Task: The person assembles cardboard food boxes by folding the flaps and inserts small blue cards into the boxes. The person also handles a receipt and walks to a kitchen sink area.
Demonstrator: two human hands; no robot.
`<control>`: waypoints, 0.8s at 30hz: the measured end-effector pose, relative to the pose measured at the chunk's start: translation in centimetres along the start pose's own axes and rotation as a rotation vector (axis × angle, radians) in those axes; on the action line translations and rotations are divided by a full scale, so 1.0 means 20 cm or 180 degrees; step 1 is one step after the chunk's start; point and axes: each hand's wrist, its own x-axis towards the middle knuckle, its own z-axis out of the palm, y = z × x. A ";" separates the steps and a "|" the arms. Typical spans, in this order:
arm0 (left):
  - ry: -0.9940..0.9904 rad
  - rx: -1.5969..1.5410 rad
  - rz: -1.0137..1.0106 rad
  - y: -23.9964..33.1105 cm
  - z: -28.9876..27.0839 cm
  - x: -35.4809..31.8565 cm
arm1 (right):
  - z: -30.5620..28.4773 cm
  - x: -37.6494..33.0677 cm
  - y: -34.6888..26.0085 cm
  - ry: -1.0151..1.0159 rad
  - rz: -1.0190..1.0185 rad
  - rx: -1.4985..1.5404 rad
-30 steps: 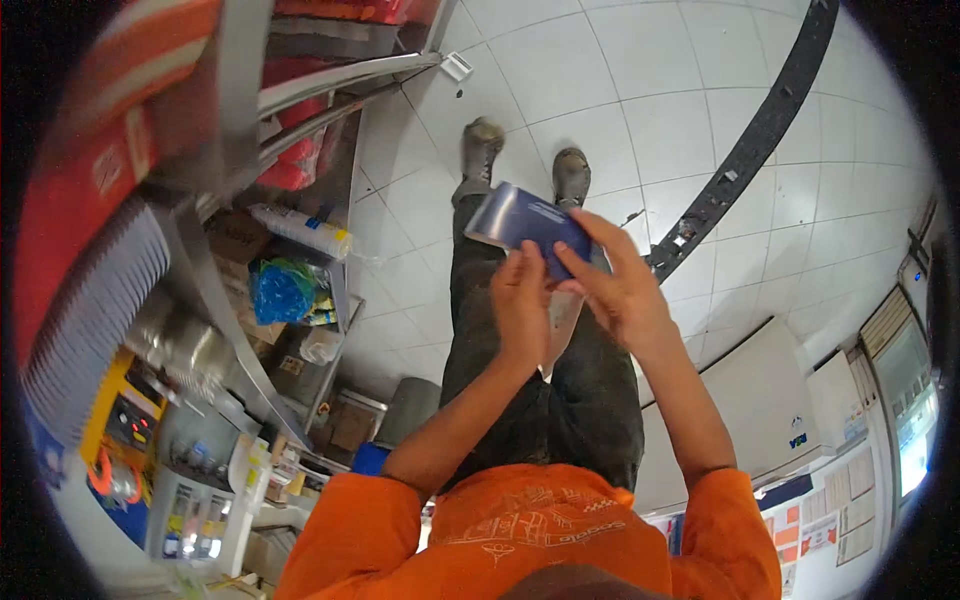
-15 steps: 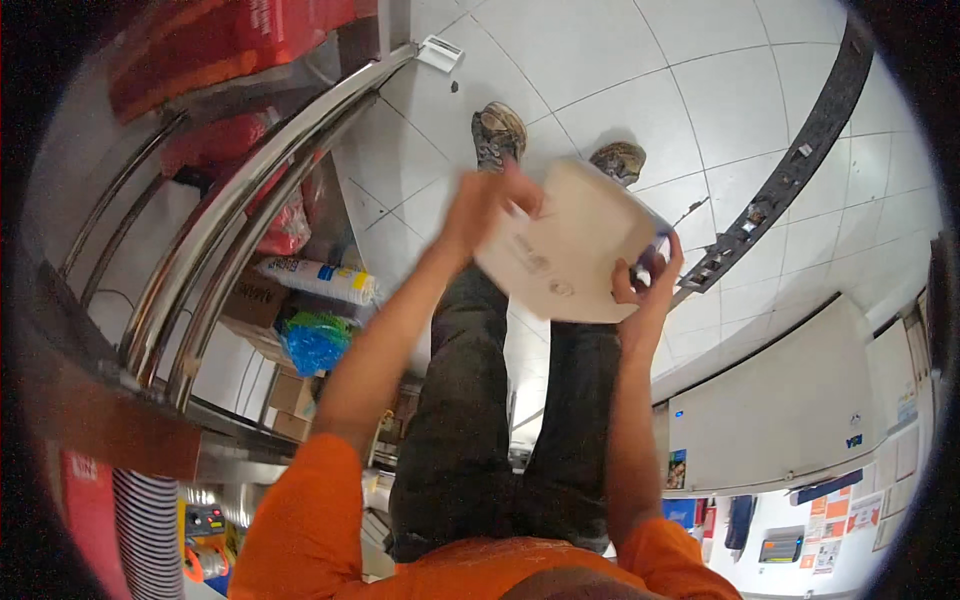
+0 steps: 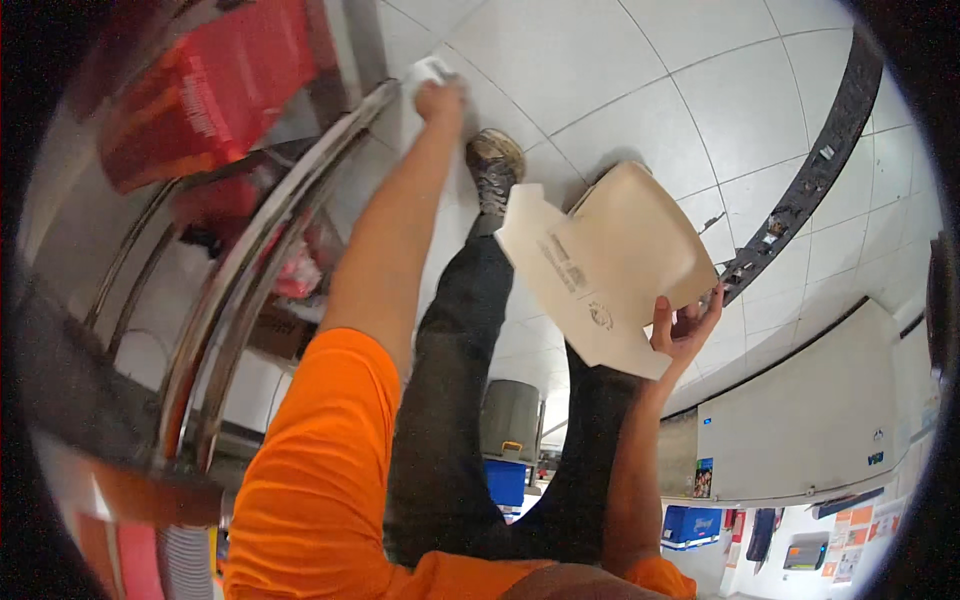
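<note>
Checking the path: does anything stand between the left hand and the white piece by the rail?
Nothing visible: the left hand overlaps the white piece in view, too blurred to confirm contact. The rail ends left of it.

Blurred white object (image 3: 430, 69), partly hidden

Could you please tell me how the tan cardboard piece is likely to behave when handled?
The tan cardboard piece is probably light, as only the right hand holds it, near one edge. It seems fairly stiff, spreading broadly from that grip, though its thin edge suggests it could crease.
</note>
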 end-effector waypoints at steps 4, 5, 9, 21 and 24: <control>-0.1151 0.1674 0.0866 0.19 -0.20 -0.72 | -0.09 -0.14 -0.04 0.0220 0.0347 0.0613; -0.1307 0.1434 0.0879 0.30 -0.32 -0.91 | -0.11 -0.22 -0.06 0.0346 0.0404 0.0900; -0.0687 0.1067 0.0977 0.75 -0.79 -1.52 | -0.25 -0.55 -0.59 0.0521 0.0488 0.1729; -0.1300 -0.1404 0.1689 2.46 -1.13 -2.20 | -0.78 0.05 -2.39 -0.0237 -0.1754 0.1833; -0.1295 -0.1020 0.2006 2.81 -1.03 -2.09 | -0.77 0.26 -2.83 0.0150 -0.1852 0.1992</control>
